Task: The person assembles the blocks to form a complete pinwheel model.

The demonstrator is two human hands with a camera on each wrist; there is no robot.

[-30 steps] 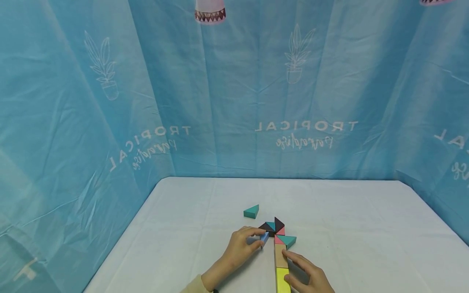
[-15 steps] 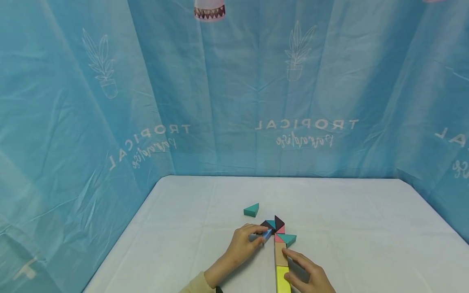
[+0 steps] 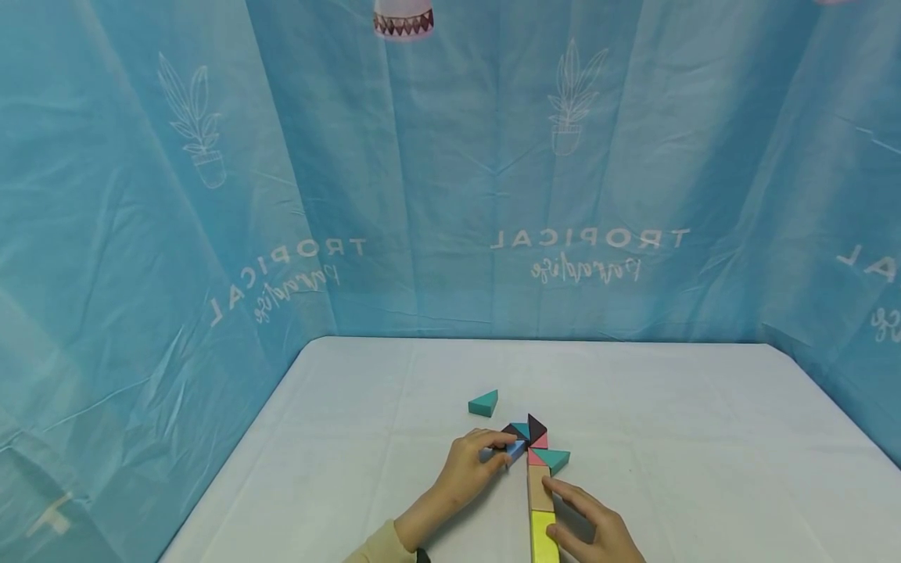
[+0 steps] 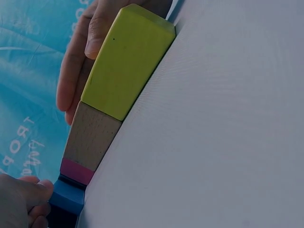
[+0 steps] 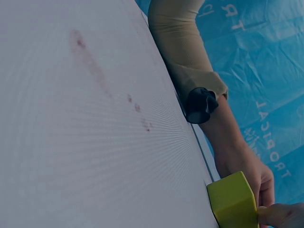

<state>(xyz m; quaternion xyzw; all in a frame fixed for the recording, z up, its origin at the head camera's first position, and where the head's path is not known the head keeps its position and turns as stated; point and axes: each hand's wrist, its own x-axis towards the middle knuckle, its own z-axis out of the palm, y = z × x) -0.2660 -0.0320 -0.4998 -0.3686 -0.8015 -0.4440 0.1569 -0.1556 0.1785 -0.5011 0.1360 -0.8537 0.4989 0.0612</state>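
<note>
My left hand [image 3: 468, 465] pinches a blue triangular block [image 3: 517, 450] between thumb and fingers. That block sits against the left of a pinwheel-like cluster of triangles: black [image 3: 536, 429], dark teal [image 3: 521, 429], pink [image 3: 535, 457] and green [image 3: 554, 459]. Below the cluster a tan rectangular block [image 3: 539, 489] and a yellow block [image 3: 541, 536] form a straight column. My right hand [image 3: 597, 525] rests along the column's right side, index fingertip at the tan block, thumb at the yellow one. In the left wrist view the blue block [image 4: 69, 194] adjoins a pink block [image 4: 77, 171].
A loose green triangular block [image 3: 483, 403] lies farther back, left of the cluster. The white-covered table [image 3: 676, 422] is bordered behind and at the sides by blue printed curtains [image 3: 450, 172]. Reddish stains [image 5: 90, 61] mark the cloth in the right wrist view.
My left hand has moved the blue block slightly right and away, up against the cluster's left side. The right hand has stayed beside the column.
</note>
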